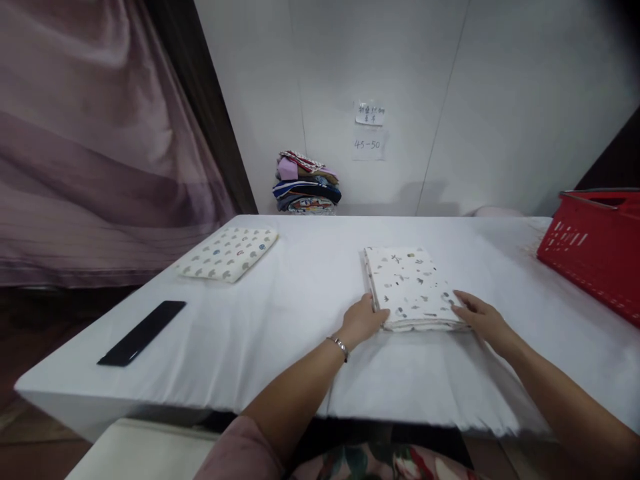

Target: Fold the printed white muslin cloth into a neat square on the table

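A folded white cloth (pixel 413 283) with small grey-green plant prints lies flat on the white-covered table (pixel 310 293), its layers showing along the near edge. My left hand (pixel 364 320) grips its near left corner, thumb on top and fingers at the side and below. At the near right corner, my right hand (pixel 483 320) holds the cloth in the same way, with the thumb and index finger over the top. The undersides of both grips are hidden. A bracelet (pixel 340 347) circles the left wrist.
Another folded cloth (pixel 227 255) with mushroom-like prints lies at the far left. Closer on that side is a black flat object (pixel 143 333). A red basket (pixel 595 250) stands at the right edge. Behind the table rises a stack of folded fabrics (pixel 307 187) against the wall.
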`<control>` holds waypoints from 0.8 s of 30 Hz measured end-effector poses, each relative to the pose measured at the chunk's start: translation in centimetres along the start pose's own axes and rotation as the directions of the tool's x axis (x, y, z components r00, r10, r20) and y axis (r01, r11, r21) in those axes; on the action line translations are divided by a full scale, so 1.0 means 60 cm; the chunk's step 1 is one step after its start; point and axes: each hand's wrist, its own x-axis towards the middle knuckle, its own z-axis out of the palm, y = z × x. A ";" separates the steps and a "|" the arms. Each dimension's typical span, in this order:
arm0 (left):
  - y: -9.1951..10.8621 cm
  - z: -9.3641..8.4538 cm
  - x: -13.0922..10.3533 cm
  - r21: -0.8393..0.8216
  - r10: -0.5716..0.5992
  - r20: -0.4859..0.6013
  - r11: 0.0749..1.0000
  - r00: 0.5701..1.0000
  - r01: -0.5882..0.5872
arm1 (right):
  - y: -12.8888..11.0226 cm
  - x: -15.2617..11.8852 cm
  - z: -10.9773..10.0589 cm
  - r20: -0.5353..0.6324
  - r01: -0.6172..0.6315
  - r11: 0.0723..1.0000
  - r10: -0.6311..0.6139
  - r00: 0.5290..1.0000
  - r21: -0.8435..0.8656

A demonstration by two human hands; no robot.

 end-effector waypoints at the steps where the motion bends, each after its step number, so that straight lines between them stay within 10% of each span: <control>1: 0.003 0.002 -0.001 -0.004 -0.003 0.003 1.000 1.000 0.003 | 0.000 0.001 0.000 -0.018 0.006 0.999 -0.005 1.000 0.049; 7: 0.000 0.026 -0.007 -0.060 0.075 0.026 0.995 0.997 -0.074 | 0.010 0.020 -0.013 -0.113 0.022 0.995 -0.033 0.993 -0.097; 11: -0.014 0.021 0.016 -0.104 0.089 0.014 0.991 0.996 -0.087 | -0.017 0.010 -0.005 -0.123 0.230 0.902 -0.292 0.949 -0.366; 17: -0.007 0.005 0.085 -0.254 0.014 -0.104 0.966 0.994 -0.040 | -0.121 -0.036 0.094 0.166 0.308 0.937 -0.282 0.945 -0.165; 24: -0.010 0.014 0.118 -0.303 0.026 -0.209 0.949 0.978 -0.090 | -0.185 -0.040 0.178 0.282 0.407 0.783 -0.303 0.910 -0.470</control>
